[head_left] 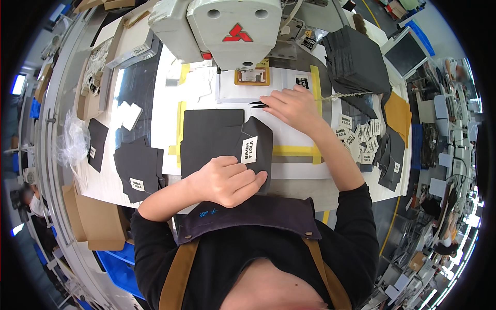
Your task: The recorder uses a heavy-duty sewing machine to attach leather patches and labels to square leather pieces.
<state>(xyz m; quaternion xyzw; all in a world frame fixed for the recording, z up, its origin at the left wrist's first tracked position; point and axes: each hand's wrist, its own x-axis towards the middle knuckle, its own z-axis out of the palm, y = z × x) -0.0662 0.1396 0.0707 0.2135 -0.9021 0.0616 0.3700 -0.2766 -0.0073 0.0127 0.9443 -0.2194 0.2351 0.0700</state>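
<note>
In front of me lies a dark grey fabric piece (262, 135) with a white printed label (249, 150) on it. It sits over other dark grey panels (206, 134). My left hand (230, 180) is closed on the piece's near edge, just below the label, fingers curled. Farther out to the right, my right hand (297, 109) is closed around a slim black tool with two pointed tips (259, 105), which looks like tweezers; most of it is hidden in the fingers. Past the tips, under the machine head, is a small yellow-framed clamp (252, 76).
A large white sewing machine head (232, 31) overhangs the far middle. Stacked dark panels (356, 62) and loose white labels (361, 139) lie at right. More labelled dark pieces (137, 168) are at left. Yellow tape (294, 150) borders the work plate; an open cardboard box (101, 219) stands lower left.
</note>
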